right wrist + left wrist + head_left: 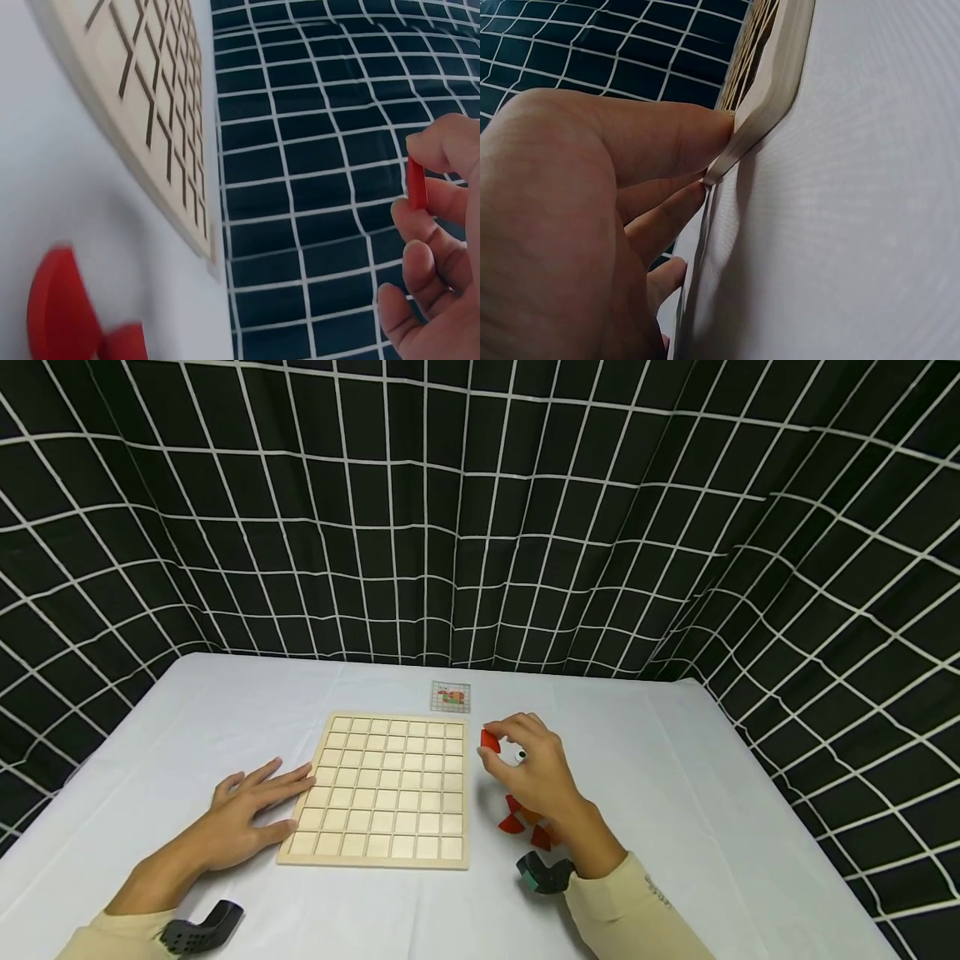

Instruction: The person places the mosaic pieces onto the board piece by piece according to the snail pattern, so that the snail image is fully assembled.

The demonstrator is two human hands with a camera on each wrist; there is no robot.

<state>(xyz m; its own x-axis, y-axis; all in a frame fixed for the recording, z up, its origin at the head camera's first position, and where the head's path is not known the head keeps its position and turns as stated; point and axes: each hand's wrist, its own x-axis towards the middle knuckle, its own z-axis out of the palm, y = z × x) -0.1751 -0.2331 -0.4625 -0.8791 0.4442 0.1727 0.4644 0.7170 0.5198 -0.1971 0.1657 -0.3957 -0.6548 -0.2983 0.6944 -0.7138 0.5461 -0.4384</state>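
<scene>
A flat wooden board (382, 792) with a grid of square recesses lies on the white table. My left hand (243, 818) touches the board's left edge, fingers spread and straight; the left wrist view shows the thumb (675, 139) against the rim. To the right of the board, my right hand (532, 768) pinches a small red tile (491, 741) between thumb and index finger, above the table. In the right wrist view the red tile (416, 184) appears edge-on. Below that hand lie several red pieces (512, 823) and an orange piece (531, 816), partly hidden by the wrist.
Behind the board lies a small pattern card (451, 697) with a coloured picture on a grid. A white piece with a dark round mark (522, 755) shows beside the right hand's fingers. Black curtain with white grid lines (420, 527) stands around the table.
</scene>
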